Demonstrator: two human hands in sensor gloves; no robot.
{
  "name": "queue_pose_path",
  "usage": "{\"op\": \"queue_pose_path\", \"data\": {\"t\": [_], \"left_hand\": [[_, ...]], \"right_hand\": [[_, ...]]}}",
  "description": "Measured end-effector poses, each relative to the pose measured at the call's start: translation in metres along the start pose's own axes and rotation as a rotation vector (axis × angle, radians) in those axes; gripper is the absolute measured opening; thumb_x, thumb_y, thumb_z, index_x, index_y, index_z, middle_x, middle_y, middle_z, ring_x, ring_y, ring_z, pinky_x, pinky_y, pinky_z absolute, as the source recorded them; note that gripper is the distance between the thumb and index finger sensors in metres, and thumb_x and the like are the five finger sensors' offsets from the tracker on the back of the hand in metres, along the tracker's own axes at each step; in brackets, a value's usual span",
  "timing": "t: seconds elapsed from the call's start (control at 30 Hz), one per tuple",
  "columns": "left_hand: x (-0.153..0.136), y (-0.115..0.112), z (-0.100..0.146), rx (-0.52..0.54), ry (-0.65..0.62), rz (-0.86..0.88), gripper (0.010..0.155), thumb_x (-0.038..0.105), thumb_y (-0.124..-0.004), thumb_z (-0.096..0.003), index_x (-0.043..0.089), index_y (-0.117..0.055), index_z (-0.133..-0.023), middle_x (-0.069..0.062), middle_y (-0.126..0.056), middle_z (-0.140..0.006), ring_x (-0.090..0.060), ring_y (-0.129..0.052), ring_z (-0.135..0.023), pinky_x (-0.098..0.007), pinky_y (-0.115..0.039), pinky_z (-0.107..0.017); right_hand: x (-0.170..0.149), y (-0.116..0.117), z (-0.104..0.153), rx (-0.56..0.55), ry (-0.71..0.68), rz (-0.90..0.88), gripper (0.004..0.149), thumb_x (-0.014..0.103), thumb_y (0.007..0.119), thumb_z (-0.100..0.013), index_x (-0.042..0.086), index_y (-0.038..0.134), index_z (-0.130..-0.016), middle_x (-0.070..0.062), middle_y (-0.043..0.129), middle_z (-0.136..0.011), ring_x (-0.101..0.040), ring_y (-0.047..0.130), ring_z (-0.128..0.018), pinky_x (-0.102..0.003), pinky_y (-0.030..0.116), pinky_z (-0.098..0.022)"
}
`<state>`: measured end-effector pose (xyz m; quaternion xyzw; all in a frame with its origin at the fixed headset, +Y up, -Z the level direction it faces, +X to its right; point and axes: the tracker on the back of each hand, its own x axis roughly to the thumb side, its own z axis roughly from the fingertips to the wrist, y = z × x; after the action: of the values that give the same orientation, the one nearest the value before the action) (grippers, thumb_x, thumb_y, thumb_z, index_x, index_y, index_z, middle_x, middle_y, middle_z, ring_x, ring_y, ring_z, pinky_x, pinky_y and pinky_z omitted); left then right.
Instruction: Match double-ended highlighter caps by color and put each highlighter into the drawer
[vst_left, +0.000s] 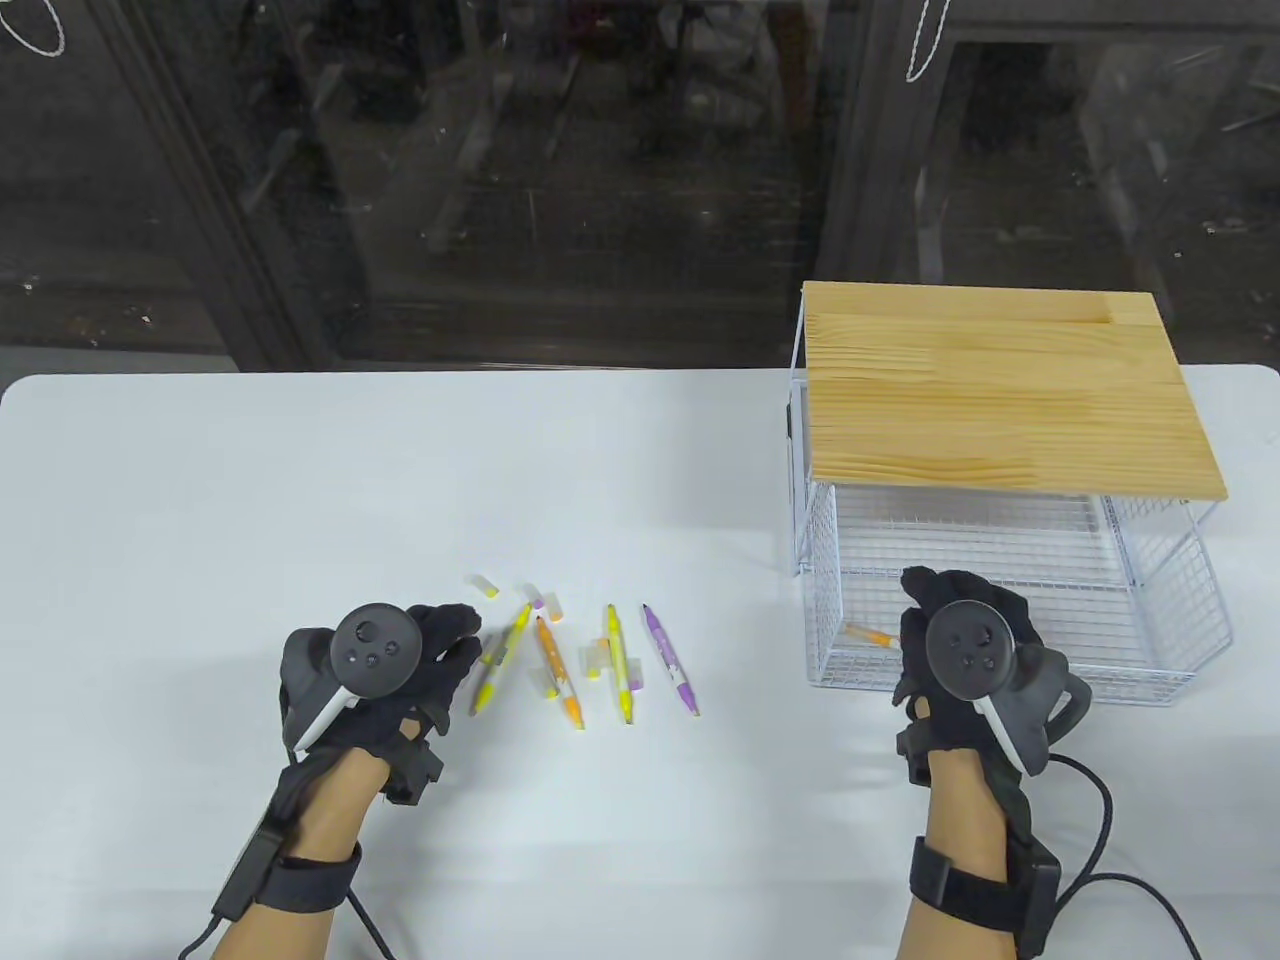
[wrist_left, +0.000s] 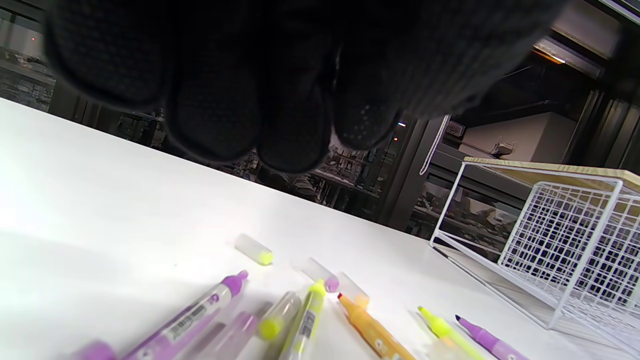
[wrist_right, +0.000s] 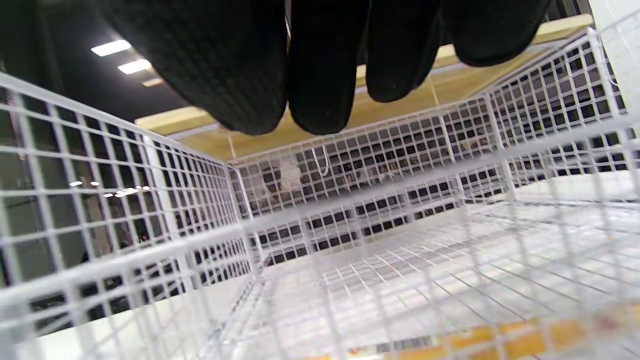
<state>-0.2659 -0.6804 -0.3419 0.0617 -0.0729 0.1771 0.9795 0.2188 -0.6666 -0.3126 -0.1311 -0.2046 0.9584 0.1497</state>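
Note:
Several uncapped double-ended highlighters lie in a loose row on the white table: a yellow one (vst_left: 500, 660), an orange one (vst_left: 558, 672), another yellow (vst_left: 618, 665) and a purple one (vst_left: 670, 672). Loose caps (vst_left: 486, 586) lie just behind them. My left hand (vst_left: 455, 640) hovers at the row's left end with loosely curled fingers (wrist_left: 290, 135), holding nothing. One orange highlighter (vst_left: 868, 635) lies in the pulled-out white wire drawer (vst_left: 1150, 600), by its front left corner. My right hand (vst_left: 928, 598) hangs over that front edge, its fingers (wrist_right: 325, 90) relaxed above the orange highlighter (wrist_right: 450, 342) without touching it.
The drawer slides under a wire frame with a wooden top (vst_left: 1000, 390) at the table's right. In the left wrist view a purple highlighter (wrist_left: 200, 315) and a yellow-tipped cap (wrist_left: 255, 249) lie nearest my hand. Dark glass panels stand behind the table's far edge.

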Motion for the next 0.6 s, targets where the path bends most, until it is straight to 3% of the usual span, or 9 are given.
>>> {"op": "queue_pose_path", "data": {"t": [0.23,0.6], "left_hand": [[-0.002,0.002,0.0,0.007,0.008,0.01,0.049,0.046,-0.083,-0.0391,0.027,-0.093,-0.083,-0.003,-0.103,-0.08,-0.037,-0.099,-0.065,-0.057,-0.083,-0.045],[-0.006,0.006,0.0,0.016,0.023,0.021,0.048,0.045,-0.083,-0.0391,0.027,-0.094,-0.082,-0.004,-0.104,-0.078,-0.037,-0.1,-0.063,-0.057,-0.084,-0.044]], "right_hand": [[0.023,-0.014,0.01,-0.121,-0.096,-0.075,0.048,0.041,0.087,-0.044,0.03,0.084,-0.09,0.001,0.092,-0.087,-0.03,0.085,-0.08,-0.051,0.068,-0.063],[0.057,-0.031,0.03,-0.215,-0.254,-0.136,0.046,0.048,0.083,-0.045,0.028,0.09,-0.085,-0.001,0.098,-0.079,-0.028,0.098,-0.065,-0.045,0.079,-0.054]]}}
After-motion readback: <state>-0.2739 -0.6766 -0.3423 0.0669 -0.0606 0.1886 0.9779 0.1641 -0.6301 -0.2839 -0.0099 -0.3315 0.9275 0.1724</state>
